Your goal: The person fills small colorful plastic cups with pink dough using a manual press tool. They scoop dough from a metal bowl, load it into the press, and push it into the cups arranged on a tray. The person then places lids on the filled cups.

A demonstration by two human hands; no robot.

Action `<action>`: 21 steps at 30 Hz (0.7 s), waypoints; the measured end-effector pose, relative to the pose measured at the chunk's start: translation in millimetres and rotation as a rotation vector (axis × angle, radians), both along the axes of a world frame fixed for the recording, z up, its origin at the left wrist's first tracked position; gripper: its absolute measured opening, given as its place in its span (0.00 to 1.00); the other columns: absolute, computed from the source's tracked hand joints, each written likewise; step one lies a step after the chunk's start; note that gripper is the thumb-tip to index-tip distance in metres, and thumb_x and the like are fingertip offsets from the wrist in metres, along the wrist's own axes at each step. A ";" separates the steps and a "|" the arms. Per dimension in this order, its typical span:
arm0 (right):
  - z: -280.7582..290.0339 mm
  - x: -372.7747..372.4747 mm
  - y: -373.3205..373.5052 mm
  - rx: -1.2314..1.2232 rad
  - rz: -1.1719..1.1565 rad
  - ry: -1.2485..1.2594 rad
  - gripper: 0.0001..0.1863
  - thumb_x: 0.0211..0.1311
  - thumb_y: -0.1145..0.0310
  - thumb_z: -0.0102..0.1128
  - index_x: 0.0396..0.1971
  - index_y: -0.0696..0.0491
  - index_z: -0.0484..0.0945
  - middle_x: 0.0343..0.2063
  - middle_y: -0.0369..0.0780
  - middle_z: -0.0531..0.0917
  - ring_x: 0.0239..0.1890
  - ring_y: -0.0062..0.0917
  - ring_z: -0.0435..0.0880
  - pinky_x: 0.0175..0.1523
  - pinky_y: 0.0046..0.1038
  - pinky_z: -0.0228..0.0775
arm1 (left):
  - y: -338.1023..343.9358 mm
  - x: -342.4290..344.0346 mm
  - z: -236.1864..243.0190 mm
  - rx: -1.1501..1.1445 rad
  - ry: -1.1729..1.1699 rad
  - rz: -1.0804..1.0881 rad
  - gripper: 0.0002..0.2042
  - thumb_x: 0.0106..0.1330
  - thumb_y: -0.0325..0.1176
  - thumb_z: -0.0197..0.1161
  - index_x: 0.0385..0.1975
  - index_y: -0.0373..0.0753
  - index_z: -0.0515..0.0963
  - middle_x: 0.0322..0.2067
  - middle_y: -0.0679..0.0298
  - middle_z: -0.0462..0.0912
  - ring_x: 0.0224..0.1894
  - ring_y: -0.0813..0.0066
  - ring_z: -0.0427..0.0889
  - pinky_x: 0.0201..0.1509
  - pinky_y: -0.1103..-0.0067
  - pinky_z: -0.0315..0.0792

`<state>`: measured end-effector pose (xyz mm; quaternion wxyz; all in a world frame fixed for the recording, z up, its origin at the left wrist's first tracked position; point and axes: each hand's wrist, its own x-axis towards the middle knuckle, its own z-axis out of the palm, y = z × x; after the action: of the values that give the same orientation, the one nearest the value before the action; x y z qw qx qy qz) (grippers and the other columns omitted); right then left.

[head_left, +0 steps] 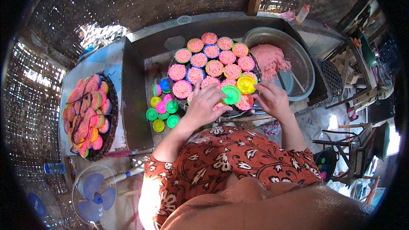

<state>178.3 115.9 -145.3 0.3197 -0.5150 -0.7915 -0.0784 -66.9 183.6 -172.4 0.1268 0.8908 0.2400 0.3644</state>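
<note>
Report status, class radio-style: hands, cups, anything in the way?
Left hand at green cup; right hand at yellow cup. Both look empty. Pink-filled cups crowd close by.

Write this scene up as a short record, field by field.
Left hand: left hand, fingertips at the green fluted cup
Right hand: right hand, fingertips at the yellow fluted cup
Before the hands: pink-filled cups, closely packed
Left of these: loose coloured cups, including green, yellow, pink and blue
Right: large round basin with pink shredded mass and a thin stick
Far left: dark round tray heaped with more pink-filled cups
Lower left: blue-bladed fan
Grip firmness: cannot tell
</note>
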 end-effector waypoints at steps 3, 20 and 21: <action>7.7 0.4 -17.5 -0.049 -0.039 0.133 0.15 0.44 0.70 0.65 0.35 0.54 0.77 0.28 0.41 0.79 0.26 0.32 0.79 0.30 0.28 0.71 | 0.3 -23.5 5.2 -0.059 -0.197 0.164 0.11 0.48 0.37 0.67 0.27 0.39 0.75 0.29 0.61 0.78 0.38 0.63 0.77 0.48 0.68 0.68; 2.5 3.7 -24.8 -0.102 -0.033 0.187 0.11 0.45 0.77 0.63 0.32 0.58 0.77 0.26 0.43 0.79 0.24 0.28 0.78 0.28 0.24 0.70 | -43.7 -94.2 -193.8 -0.642 0.469 0.359 0.32 0.42 0.42 0.69 0.43 0.29 0.64 0.42 0.46 0.70 0.47 0.51 0.69 0.51 0.66 0.64; 3.3 2.8 -24.9 -0.106 -0.027 0.186 0.11 0.45 0.77 0.63 0.32 0.58 0.77 0.26 0.42 0.79 0.24 0.28 0.78 0.28 0.24 0.69 | -45.6 -93.8 -200.5 -0.643 0.459 0.364 0.31 0.43 0.40 0.69 0.44 0.29 0.64 0.41 0.46 0.70 0.47 0.51 0.69 0.50 0.66 0.64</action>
<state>181.1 91.0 -142.0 0.3631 -0.5470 -0.7543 0.0073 -160.7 138.0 -372.8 0.2749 0.8071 0.5165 0.0798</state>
